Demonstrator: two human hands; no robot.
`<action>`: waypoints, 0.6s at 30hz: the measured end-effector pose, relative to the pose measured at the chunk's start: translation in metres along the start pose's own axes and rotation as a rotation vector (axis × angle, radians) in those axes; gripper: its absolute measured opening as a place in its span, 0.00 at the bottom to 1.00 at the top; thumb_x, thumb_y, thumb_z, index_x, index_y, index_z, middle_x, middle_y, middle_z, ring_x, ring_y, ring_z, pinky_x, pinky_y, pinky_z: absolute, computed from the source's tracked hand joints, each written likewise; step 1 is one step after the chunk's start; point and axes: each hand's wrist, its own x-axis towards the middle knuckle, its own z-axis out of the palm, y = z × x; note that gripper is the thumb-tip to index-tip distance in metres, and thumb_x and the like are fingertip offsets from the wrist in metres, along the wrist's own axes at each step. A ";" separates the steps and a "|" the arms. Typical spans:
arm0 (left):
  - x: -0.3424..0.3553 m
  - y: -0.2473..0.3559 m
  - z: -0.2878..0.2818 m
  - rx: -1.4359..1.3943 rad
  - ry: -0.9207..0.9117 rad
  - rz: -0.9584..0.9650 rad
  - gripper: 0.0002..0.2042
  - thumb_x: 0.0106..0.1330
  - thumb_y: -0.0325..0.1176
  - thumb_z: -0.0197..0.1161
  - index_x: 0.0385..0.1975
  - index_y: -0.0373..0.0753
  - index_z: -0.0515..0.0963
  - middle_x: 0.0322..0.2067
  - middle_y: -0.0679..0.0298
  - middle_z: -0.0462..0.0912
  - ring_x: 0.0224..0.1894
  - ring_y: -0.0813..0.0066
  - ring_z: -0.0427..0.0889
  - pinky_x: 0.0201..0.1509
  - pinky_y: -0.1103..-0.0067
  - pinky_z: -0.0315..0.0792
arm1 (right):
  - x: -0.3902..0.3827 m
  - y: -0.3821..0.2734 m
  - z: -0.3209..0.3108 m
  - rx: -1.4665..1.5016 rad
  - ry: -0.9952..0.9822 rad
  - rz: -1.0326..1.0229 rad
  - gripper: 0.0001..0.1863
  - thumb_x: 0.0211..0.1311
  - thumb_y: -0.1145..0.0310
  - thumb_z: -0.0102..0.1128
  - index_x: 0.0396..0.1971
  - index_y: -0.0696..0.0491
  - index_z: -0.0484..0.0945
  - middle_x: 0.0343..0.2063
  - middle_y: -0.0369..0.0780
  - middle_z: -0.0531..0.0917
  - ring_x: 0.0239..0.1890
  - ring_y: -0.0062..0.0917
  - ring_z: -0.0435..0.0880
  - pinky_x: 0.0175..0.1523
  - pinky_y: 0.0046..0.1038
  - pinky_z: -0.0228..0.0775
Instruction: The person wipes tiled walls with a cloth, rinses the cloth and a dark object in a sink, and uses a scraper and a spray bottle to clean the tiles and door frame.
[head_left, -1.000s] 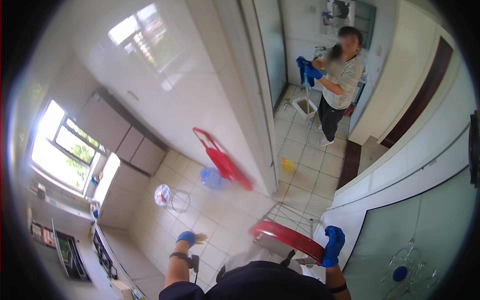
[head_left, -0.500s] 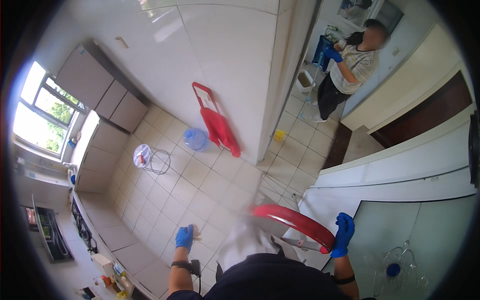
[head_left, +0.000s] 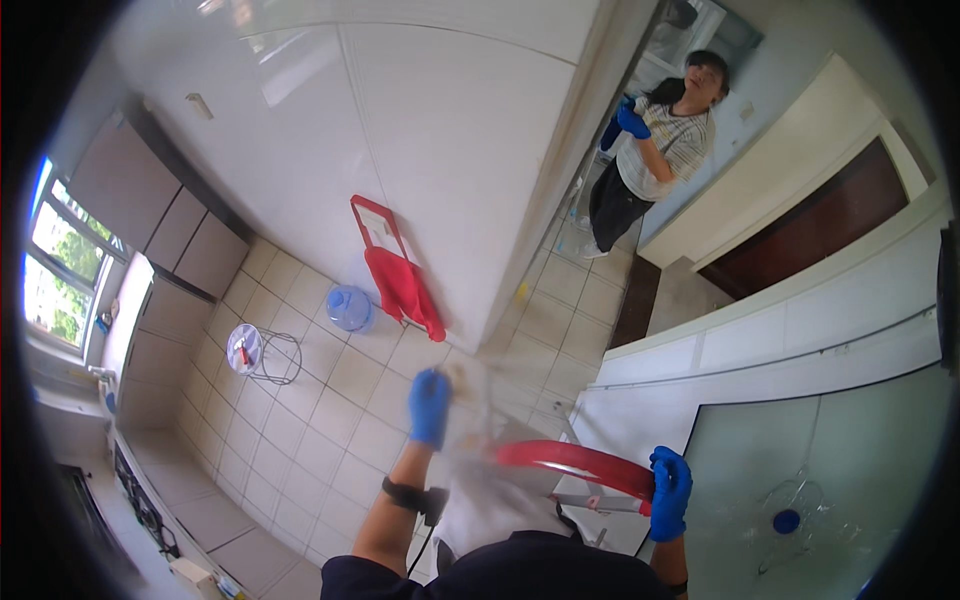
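My left hand [head_left: 429, 408], in a blue glove, is reached out ahead above the tiled floor. It is blurred, with the fingers looking closed. A small brownish thing [head_left: 457, 382] shows as a smear beside its fingers; I cannot make out its kind. At the right, my blue-gloved right hand [head_left: 671, 495] has bent fingers and presses at the end of a red curved rail [head_left: 580, 462], seemingly gripping it. Below the rail is a pale metal bar [head_left: 600, 503]. White blurred fabric [head_left: 490, 510] hangs in front of my dark top.
A red-framed folding chair [head_left: 378, 225] with red cloth [head_left: 403, 290] leans on the wall. Beside it stand a blue water jug [head_left: 350, 309] and a round stool [head_left: 246, 349]. A gloved co-worker [head_left: 650, 150] stands beyond the doorway. Cabinets [head_left: 165, 350] line the left; a glass table [head_left: 830, 450] is at right.
My left hand has moved forward and to the right. My right hand stays at the rail. The view has shifted, and the co-worker's head is now raised.
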 end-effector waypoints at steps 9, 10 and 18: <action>0.122 0.249 0.062 -0.413 0.397 0.674 0.13 0.60 0.18 0.53 0.45 0.33 0.74 0.49 0.60 0.73 0.51 0.70 0.72 0.54 0.77 0.65 | -0.015 -0.003 0.007 -0.005 0.077 0.112 0.09 0.60 0.72 0.51 0.36 0.61 0.76 0.29 0.39 0.80 0.31 0.20 0.77 0.38 0.22 0.69; 0.130 0.281 0.068 -0.582 0.401 0.749 0.13 0.60 0.18 0.53 0.45 0.33 0.74 0.49 0.61 0.73 0.52 0.70 0.72 0.54 0.76 0.66 | -0.016 -0.006 0.007 -0.051 0.095 0.129 0.10 0.60 0.71 0.51 0.34 0.61 0.76 0.28 0.38 0.79 0.31 0.19 0.76 0.39 0.22 0.68; 0.173 0.307 0.129 0.124 0.552 1.273 0.16 0.57 0.21 0.51 0.46 0.33 0.76 0.50 0.49 0.73 0.56 0.53 0.70 0.61 0.67 0.60 | -0.019 -0.011 0.015 -0.095 0.170 0.099 0.10 0.60 0.72 0.48 0.29 0.60 0.78 0.25 0.38 0.79 0.29 0.20 0.76 0.37 0.22 0.66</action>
